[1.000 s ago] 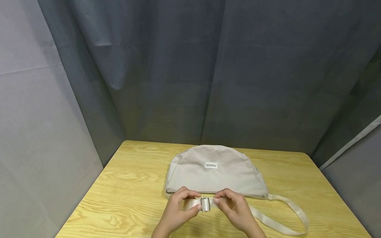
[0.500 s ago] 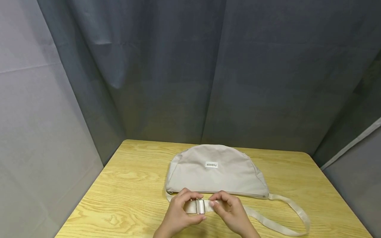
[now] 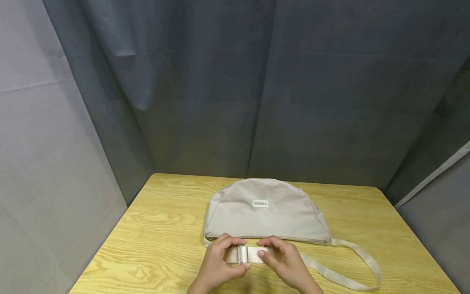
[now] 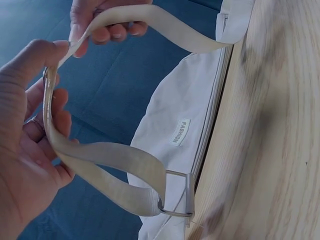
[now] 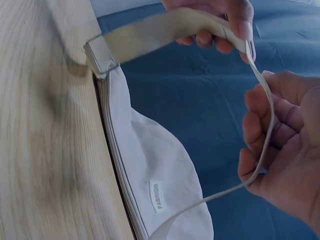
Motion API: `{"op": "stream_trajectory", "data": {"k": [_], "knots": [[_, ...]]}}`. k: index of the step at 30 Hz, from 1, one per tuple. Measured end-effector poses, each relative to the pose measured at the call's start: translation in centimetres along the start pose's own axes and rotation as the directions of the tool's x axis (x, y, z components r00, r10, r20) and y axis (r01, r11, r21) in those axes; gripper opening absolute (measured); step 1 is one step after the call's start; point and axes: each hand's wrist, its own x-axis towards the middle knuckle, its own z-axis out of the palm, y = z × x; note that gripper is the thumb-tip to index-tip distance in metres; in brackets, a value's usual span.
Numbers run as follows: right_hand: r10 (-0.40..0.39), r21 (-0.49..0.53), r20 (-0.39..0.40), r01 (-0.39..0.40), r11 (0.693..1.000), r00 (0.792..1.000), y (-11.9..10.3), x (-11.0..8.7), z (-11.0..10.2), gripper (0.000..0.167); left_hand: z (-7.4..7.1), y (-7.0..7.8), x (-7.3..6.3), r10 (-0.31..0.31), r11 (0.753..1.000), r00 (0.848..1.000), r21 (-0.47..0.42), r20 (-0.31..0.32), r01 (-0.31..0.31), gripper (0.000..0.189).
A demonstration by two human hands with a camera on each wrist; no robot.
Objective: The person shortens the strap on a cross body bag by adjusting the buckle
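Observation:
A beige half-moon bag [image 3: 268,222] with a white FASHION label lies on the wooden table, its zipped edge towards me. In front of that edge, my left hand [image 3: 216,261] grips the metal slider buckle [image 3: 242,254] of the bag's strap, thumb below and index finger above. Just to its right, my right hand [image 3: 286,263] pinches the pale strap [image 3: 253,255] between thumb and forefinger. The left wrist view shows the strap doubled back in a loop [image 4: 107,155] through a rectangular metal ring [image 4: 190,195] at the bag's end.
Beyond my right hand the strap's far length [image 3: 341,279] curves over the table [image 3: 154,241] back to the bag's right corner. Dark curtains [image 3: 205,94] hang behind the table, and a light grey one [image 3: 47,163] stands at the left.
Both hands have shifted a little left with the buckle. More flat strap shows between the buckle and my right fingers than a second ago. The bag stays in place.

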Motion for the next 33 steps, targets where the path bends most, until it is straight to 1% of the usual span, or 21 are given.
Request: {"op": "stream_trajectory", "data": {"k": [3, 4, 6, 10, 14, 16, 20, 23, 27, 30, 33], "knots": [[0.012, -0.013, 0.017, -0.012, 1.0, 1.0, 0.2, -0.1, -0.3, 0.013, -0.1, 0.0, -0.1, -0.042, 0.999, 0.999, -0.019, 0.005, 0.042, 0.044], [0.019, -0.011, 0.023, -0.018, 1.0, 1.0, 0.2, -0.1, -0.4, 0.012, -0.1, 0.1, -0.1, -0.061, 0.998, 0.998, -0.031, 0.01, 0.061, 0.044], [0.033, 0.005, 0.04, -0.033, 0.999, 0.999, 0.3, -0.1, -0.5, 0.01, -0.2, 0.5, 0.0, -0.079, 0.996, 0.997, -0.045, 0.018, 0.079, 0.045], [0.073, 0.064, 0.069, -0.077, 0.995, 0.995, 0.4, -0.1, -0.3, 0.011, -0.4, 1.8, 0.4, -0.103, 0.991, 0.994, -0.083, 0.031, 0.105, 0.045], [0.11, 0.125, 0.084, -0.12, 0.985, 0.99, 0.2, 0.0, 0.1, 0.015, -0.7, 3.3, 0.9, -0.129, 0.987, 0.991, -0.096, 0.044, 0.132, 0.043], [0.121, 0.157, 0.093, -0.135, 0.978, 0.988, 0.1, 0.0, 0.4, 0.017, -0.8, 3.6, 1.1, -0.155, 0.982, 0.987, -0.097, 0.049, 0.159, 0.042], [0.132, 0.222, 0.109, -0.154, 0.963, 0.985, 0.0, 0.1, 0.9, 0.02, -0.8, 3.8, 1.2, -0.188, 0.976, 0.981, -0.099, 0.056, 0.193, 0.042], [0.132, 0.254, 0.111, -0.157, 0.954, 0.985, 0.0, 0.2, 1.2, 0.021, -0.7, 3.6, 1.1, -0.187, 0.977, 0.981, -0.094, 0.059, 0.192, 0.042], [0.144, 0.258, 0.083, -0.16, 0.953, 0.986, 0.0, 0.2, 1.3, 0.021, -0.7, 3.6, 1.1, -0.196, 0.975, 0.979, -0.091, 0.061, 0.201, 0.045], [0.157, 0.259, 0.05, -0.164, 0.952, 0.986, 0.1, 0.2, 1.1, 0.02, -0.7, 3.6, 1.1, -0.221, 0.97, 0.973, -0.093, 0.058, 0.226, 0.047], [0.157, 0.263, 0.03, -0.159, 0.952, 0.987, 0.2, 0.2, 0.9, 0.019, -0.7, 3.3, 1.0, -0.239, 0.964, 0.97, -0.104, 0.05, 0.244, 0.047]]}}
